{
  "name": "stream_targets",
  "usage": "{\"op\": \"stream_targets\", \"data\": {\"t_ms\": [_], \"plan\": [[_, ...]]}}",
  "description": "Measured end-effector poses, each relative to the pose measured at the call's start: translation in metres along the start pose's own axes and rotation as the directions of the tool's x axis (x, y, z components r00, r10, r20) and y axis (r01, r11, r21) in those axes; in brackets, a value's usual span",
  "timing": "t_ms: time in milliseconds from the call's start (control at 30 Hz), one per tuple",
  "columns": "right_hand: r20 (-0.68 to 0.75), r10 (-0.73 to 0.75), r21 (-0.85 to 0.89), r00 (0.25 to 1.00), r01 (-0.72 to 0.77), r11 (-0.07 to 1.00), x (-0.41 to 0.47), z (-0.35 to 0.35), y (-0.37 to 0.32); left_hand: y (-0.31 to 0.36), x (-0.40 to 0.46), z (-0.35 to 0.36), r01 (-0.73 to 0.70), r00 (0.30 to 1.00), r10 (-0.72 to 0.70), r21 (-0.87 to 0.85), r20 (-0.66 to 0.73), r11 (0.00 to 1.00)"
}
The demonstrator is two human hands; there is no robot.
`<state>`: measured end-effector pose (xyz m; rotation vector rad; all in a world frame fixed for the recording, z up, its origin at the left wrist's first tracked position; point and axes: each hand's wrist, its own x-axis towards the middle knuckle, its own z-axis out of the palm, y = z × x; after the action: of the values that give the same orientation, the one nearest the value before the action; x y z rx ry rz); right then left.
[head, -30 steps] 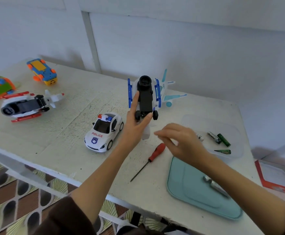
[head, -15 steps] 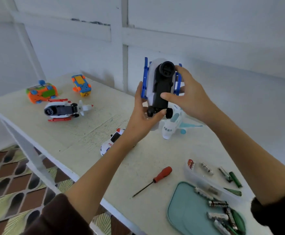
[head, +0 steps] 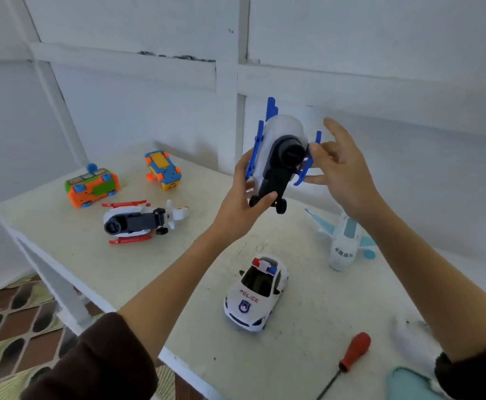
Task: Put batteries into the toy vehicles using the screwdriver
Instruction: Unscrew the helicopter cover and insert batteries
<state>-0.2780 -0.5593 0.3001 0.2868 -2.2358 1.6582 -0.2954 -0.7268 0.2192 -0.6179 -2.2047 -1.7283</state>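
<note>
Clearly the left hand (head: 240,203) held the blue-and-white toy (head: 279,157) above the tabletop (head: 308,327), underside toward the camera; the right hand (head: 342,168), fingers loosely spread, touched its side. That one-handed grip could slip, dropping it onto the police car (head: 254,293).

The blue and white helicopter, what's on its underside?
The blue and white plastic toy helicopter shows a black base with small wheels. Whatever is inside stays hidden. The left hand grips it.

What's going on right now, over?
Left hand grips the blue-and-white toy helicopter, held up belly-out. Right hand open, fingertips at its blue skid. Screwdriver lies untouched on the table. Nothing in the way.
</note>
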Motion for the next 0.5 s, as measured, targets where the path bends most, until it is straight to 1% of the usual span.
{"op": "stream_targets", "data": {"t_ms": [133, 233, 367, 433, 500], "plan": [[-0.012, 0.130, -0.023, 0.991, -0.131, 0.991, 0.026, 0.038, 0.012, -0.042, 0.029, -0.028, -0.058, 0.996, 0.053, 0.064, 0.078, 0.996], [-0.001, 0.222, -0.053, 0.975, -0.222, 0.974, 0.040, 0.056, 0.026, -0.074, 0.047, -0.039, -0.105, 0.983, 0.084, 0.128, 0.161, 0.986], [0.049, 0.300, -0.119, 0.953, -0.293, 0.949, 0.049, 0.068, 0.050, -0.108, 0.072, -0.044, -0.180, 0.951, 0.099, 0.263, 0.293, 0.948], [0.031, 0.315, -0.126, 0.949, -0.309, 0.943, 0.054, 0.074, 0.063, -0.121, 0.081, -0.043, -0.218, 0.939, 0.110, 0.314, 0.327, 0.924], [-0.025, 0.322, -0.122, 0.946, -0.322, 0.939, 0.058, 0.080, 0.079, -0.135, 0.089, -0.042, -0.265, 0.933, 0.145, 0.353, 0.330, 0.897]]}}
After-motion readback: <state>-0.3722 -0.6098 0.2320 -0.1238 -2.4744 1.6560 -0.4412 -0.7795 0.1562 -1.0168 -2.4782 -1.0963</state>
